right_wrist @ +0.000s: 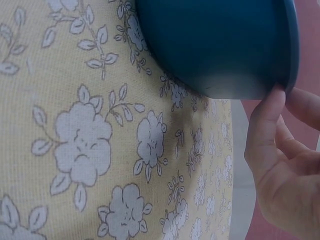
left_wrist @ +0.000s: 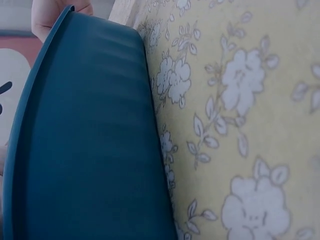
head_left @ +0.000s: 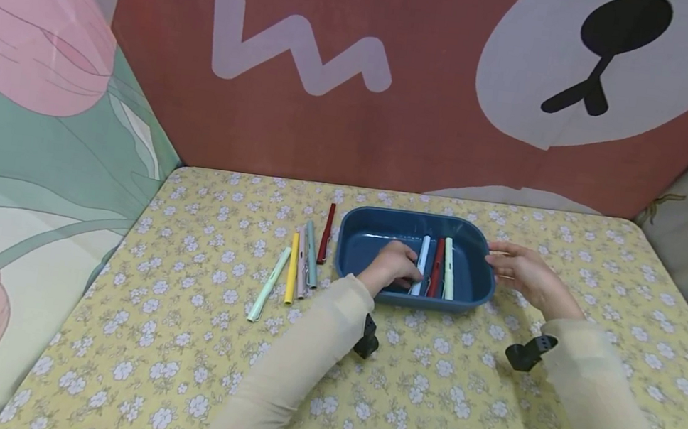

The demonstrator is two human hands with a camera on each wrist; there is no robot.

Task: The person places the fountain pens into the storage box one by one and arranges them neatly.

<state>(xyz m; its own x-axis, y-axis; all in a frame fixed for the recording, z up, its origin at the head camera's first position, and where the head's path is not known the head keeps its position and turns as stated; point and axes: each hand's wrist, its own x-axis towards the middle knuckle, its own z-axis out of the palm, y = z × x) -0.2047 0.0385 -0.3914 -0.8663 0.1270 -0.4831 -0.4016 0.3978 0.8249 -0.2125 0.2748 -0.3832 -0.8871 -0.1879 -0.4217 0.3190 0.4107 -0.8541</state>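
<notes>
A dark blue tray [head_left: 383, 213] with rounded corners sits toward the back of the table. Inside it, a light blue pen [head_left: 424, 253], a dark red pen [head_left: 437, 269] and a pale green pen [head_left: 449, 270] lie side by side. My left hand [head_left: 394, 264] reaches over the front rim, its curled fingers on the lower part of the light blue pen; its fingertips are partly hidden. At the tray's right end my right hand [head_left: 526, 274] pinches the rim, thumb outside, as the right wrist view shows with the hand [right_wrist: 287, 165] against the wall.
Left of the tray lie a mint green pen [head_left: 269, 284], a yellow pen [head_left: 292, 269], a pinkish pen [head_left: 302, 263], a grey-blue pen [head_left: 311, 253] and another dark red pen [head_left: 326, 234]. A flowered cloth [head_left: 174, 337] covers the table. A printed red backdrop [head_left: 327, 141] rises behind it.
</notes>
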